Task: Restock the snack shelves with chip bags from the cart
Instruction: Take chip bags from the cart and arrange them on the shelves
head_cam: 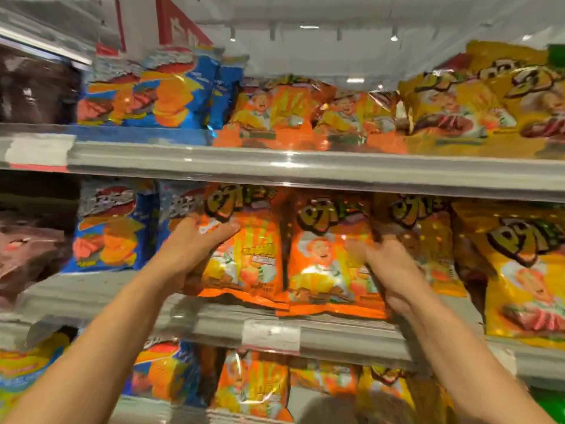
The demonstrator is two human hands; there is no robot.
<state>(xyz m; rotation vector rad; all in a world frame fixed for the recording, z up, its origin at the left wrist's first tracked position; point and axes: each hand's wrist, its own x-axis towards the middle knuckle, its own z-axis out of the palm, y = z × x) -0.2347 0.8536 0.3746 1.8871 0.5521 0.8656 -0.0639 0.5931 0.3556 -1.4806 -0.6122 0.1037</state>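
Two orange chip bags stand side by side on the middle shelf [336, 341]. My left hand [195, 246] grips the left edge of the left orange bag [244, 255], thumb lying across its front. My right hand [388, 270] holds the right edge of the right orange bag [324, 264], fingers curled behind it. Both bags are upright, their bottoms at the shelf's front lip. The frame is blurred by motion. No cart is in view.
Blue chip bags [110, 234] stand left of the orange ones, yellow bags [519, 270] to the right. The upper shelf [305, 169] carries blue, orange and yellow bags. More bags fill the lower shelf [253, 387]. Dark brown bags [27, 246] sit far left.
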